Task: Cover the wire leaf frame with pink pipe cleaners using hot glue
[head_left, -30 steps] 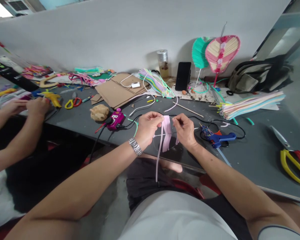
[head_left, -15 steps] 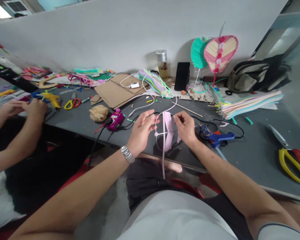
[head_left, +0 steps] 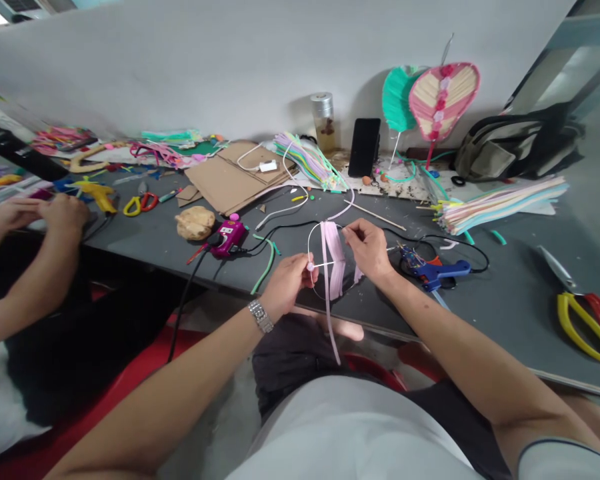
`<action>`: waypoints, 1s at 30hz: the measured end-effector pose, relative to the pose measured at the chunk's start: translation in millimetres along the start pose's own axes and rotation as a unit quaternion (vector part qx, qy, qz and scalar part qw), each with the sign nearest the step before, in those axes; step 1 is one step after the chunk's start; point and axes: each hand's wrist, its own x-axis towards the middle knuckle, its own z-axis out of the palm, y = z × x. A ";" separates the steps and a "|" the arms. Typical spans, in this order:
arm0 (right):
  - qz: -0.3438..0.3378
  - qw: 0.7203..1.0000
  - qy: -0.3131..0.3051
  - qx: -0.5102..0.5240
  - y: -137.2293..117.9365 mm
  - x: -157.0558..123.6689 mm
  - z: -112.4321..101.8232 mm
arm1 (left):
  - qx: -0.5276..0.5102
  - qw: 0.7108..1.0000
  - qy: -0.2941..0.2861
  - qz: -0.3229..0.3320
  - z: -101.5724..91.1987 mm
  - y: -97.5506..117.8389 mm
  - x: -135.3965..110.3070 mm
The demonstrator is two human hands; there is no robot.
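Note:
A thin round hoop is held up over the front of the bench. Lilac pipe cleaner strips cross its middle side by side, and one long lilac strand hangs below the bench edge. My left hand pinches the hoop's left side, at a small pinkish knob from which a white stick runs inward. At the upper right rim, my right hand has its thumb and finger closed on the hoop; the fingertips partly hide the grip.
A blue glue gun with a black cable lies right of my hands, and large scissors farther right. A purple box and a tan lump stand left. Behind are cardboard, pipe cleaner bundles and a phone. Another person's hands work at far left.
My left hand, spread beside the hoop before, has come down and closed on its left side by the knob. My right hand keeps its grip. The hanging strand's lower end has swung slightly right.

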 end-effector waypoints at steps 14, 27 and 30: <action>0.048 0.986 -0.097 -0.128 7.4 17.8 16.8 | 0.093 0.995 0.004 -0.031 -11.5 5.8 6.4; -0.238 0.856 -0.242 -0.390 -13.9 -81.5 -14.3 | 0.017 0.992 0.056 -0.111 -2.5 5.5 10.3; -0.267 0.841 -0.231 -0.410 -13.5 -92.8 -9.8 | 0.004 0.991 0.059 -0.123 0.5 5.5 10.1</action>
